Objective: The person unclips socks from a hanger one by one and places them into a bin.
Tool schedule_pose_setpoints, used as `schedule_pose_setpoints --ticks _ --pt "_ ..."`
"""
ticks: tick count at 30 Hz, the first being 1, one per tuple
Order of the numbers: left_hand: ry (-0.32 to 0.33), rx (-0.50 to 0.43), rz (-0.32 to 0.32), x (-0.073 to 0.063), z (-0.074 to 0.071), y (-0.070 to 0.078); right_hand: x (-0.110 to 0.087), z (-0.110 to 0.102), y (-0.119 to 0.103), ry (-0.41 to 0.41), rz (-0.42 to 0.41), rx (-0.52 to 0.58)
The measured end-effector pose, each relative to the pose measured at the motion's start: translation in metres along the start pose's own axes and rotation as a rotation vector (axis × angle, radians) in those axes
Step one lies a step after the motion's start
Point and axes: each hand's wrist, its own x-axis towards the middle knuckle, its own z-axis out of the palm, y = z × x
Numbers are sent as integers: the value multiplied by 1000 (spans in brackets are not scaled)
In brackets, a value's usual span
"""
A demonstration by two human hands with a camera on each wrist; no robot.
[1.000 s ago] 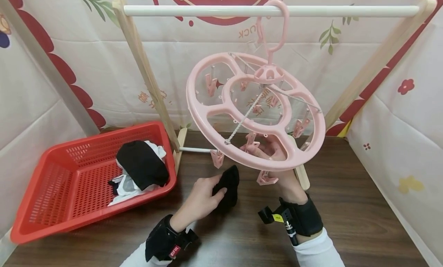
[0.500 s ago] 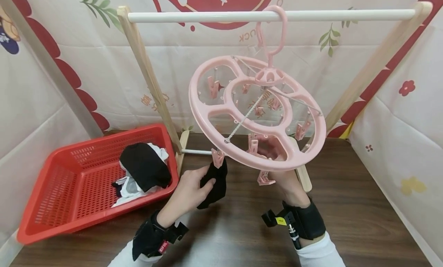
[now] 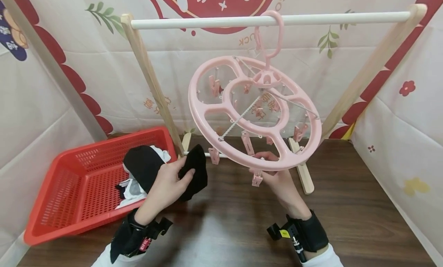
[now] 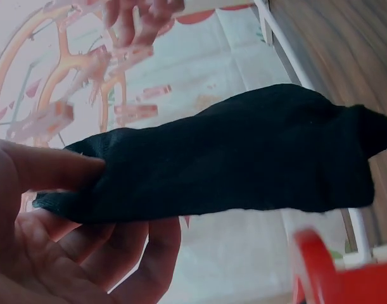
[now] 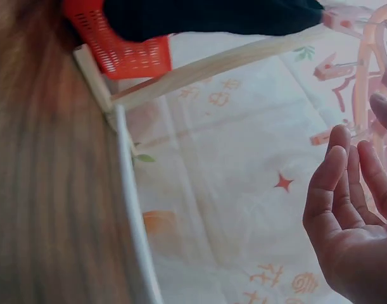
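Between thumb and fingers, my left hand (image 3: 169, 184) pinches a black sock (image 3: 194, 174); the sock stretches across the left wrist view (image 4: 231, 155), held at one end. A round pink clip hanger (image 3: 204, 110) hangs by its hook from a white rail. Under the hanger's front rim is my right hand (image 3: 278, 178), its fingers partly hidden by the ring. In the right wrist view that hand (image 5: 348, 221) has loosely bent fingers and thumb apart, with nothing seen between them. Pink clips (image 3: 247, 143) dangle close by, one (image 3: 257, 178) beside the right fingers.
A red basket (image 3: 69, 224) stands at the left, with a black cloth item (image 3: 143, 165) and white and grey pieces in it. The white rail (image 3: 207, 22) rests on wooden posts (image 3: 149, 78). A wooden foot (image 3: 304, 178) lies on the brown table (image 3: 363, 205).
My left hand has moved left with the sock, away from the hanger's front clip toward the basket. The right hand has drawn back slightly from the clips under the ring, which have swung.
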Motion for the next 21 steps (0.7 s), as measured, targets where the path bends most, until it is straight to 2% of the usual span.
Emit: schedule_pose_setpoints --ticks 7,11,16,21 --pt "24 42 -22 -5 -16 -9 -17 -8 10 -13 110 80" --pt "36 58 -51 -4 -28 -13 -23 -11 12 -31 123 40" --pt "36 95 -118 1 -47 -18 -29 -16 14 -57 139 -26" --pt "3 90 -211 5 -66 -27 -35 -20 16 -96 163 -63"
